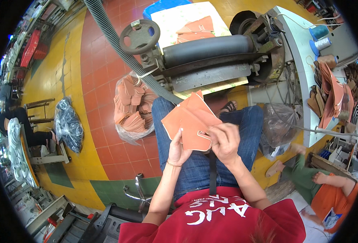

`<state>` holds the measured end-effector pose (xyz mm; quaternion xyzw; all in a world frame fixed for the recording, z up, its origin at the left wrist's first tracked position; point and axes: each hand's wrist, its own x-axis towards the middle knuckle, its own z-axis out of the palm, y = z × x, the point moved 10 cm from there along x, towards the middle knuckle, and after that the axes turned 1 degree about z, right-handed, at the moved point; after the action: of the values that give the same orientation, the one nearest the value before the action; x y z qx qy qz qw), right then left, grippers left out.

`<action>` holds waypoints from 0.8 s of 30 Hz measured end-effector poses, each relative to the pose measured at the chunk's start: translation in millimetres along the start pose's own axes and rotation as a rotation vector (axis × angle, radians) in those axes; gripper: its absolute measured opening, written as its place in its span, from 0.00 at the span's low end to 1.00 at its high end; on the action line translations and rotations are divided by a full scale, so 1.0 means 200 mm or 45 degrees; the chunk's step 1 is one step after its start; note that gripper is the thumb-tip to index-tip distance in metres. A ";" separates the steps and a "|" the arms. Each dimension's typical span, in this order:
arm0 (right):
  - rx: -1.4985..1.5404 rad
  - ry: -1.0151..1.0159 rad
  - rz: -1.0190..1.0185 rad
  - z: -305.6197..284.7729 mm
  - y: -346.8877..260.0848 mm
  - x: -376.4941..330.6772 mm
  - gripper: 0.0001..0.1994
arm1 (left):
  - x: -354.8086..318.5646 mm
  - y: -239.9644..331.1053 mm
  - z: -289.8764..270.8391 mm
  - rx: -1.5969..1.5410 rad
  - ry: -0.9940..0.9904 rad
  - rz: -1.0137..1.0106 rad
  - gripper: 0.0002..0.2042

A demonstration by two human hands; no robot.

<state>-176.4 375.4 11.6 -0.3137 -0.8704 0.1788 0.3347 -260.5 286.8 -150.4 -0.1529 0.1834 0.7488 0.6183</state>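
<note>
Both hands hold a small stack of orange leather cut pieces [189, 119] over my lap in blue jeans. My left hand [178, 152] supports the stack from beneath, fingers curled behind it. My right hand [224, 141] pinches the near right edge of the top piece. In front of my knees stands a grey roller machine [205, 54] with a black roller and a round handwheel [139, 36].
A clear plastic bag [131, 106] full of orange pieces sits on the red tile floor at my left. More orange pieces lie on a tray [195, 26] behind the machine. A grey ribbed hose [114, 40] runs diagonally. Another person in orange [332, 194] sits at lower right beside a white table [304, 60].
</note>
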 end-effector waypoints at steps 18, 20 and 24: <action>1.011 -0.929 0.704 0.26 0.07 -0.18 0.17 | 0.02 -0.08 -0.01 0.056 0.029 -0.158 0.31; 0.881 -1.016 0.531 0.24 0.03 -0.17 0.18 | 0.01 -0.09 0.13 -0.087 -0.299 -0.279 0.39; 0.638 -1.160 0.350 0.22 -0.02 -0.20 0.21 | -0.01 0.02 0.15 0.168 -0.393 -0.339 0.48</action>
<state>-185.0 342.7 -35.7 -0.2260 -0.8090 0.5412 -0.0389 -263.0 297.3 -123.1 -0.0185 0.1134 0.6616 0.7410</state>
